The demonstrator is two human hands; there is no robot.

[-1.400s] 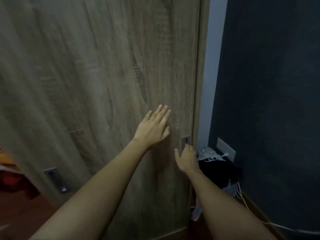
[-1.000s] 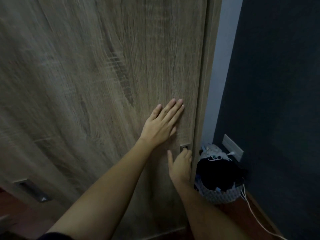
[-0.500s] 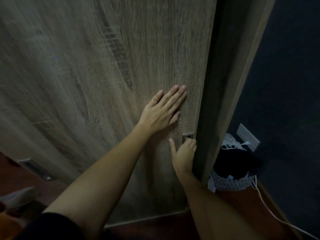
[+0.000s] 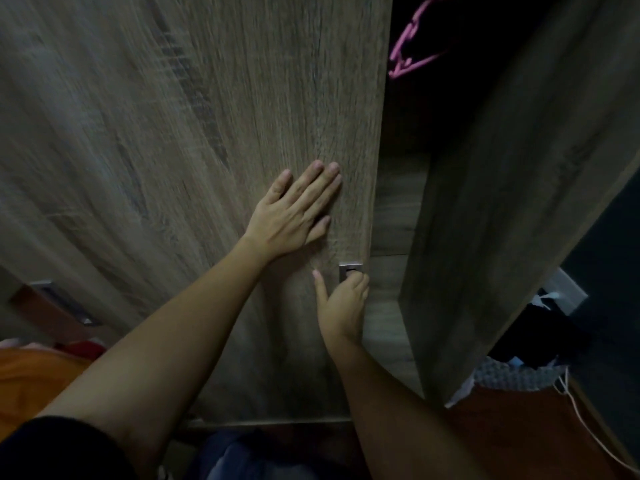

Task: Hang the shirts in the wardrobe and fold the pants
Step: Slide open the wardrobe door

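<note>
At the bottom edge of the view lies a bluish cloth (image 4: 242,459); I cannot tell whether it is a garment to fold or the person's own clothing. An orange cloth (image 4: 34,375) shows at the left edge and may be one of the garments. Neither hand carries a shirt or pants.

Both forearms reach to the sliding door (image 4: 207,116) of the wardrobe (image 4: 398,216). The right hand (image 4: 343,306) sits low by the door's right edge, its fingers curled into the recessed pull (image 4: 350,268) and its thumb stretched up along the wood. I judge this hooked grip supplies the sideways haul. Above it the left hand (image 4: 294,213) lies flat on the panel, fingers straight and close together, holding nothing. Pressing there likely steadies the door and adds push toward the left.

Right of the door's edge a dark gap opens into the wardrobe, bounded by its side panel (image 4: 502,220). High in that gap hang pink hangers (image 4: 408,46), where the shirts belong. The gap looks narrow for passing a shirt through, so the door wants more travel leftward. There a second pull (image 4: 62,303) marks another door that it must slide past.

Beyond the side panel, on the floor by the dark wall, a basket (image 4: 512,375) and a white cable (image 4: 588,420) from the wall socket (image 4: 564,292) crowd the corner, leaving little room for feet.
</note>
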